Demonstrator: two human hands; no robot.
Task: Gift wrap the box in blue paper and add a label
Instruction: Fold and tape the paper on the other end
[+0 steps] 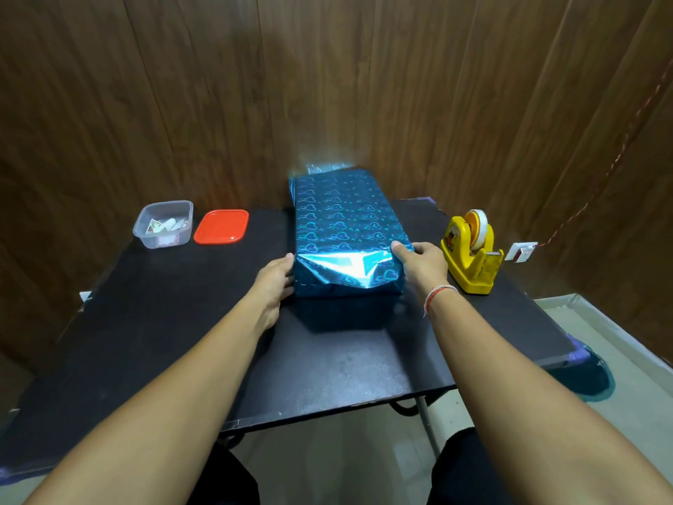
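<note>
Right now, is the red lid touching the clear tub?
Apart. The head view shows bare black table between the red lid and the clear tub.

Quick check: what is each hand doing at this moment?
Left hand: open, flat against the wrapped box.
Right hand: grip on the box's near right corner.

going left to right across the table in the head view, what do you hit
clear tub → red lid → left hand → wrapped box → right hand → yellow tape dispenser
</note>
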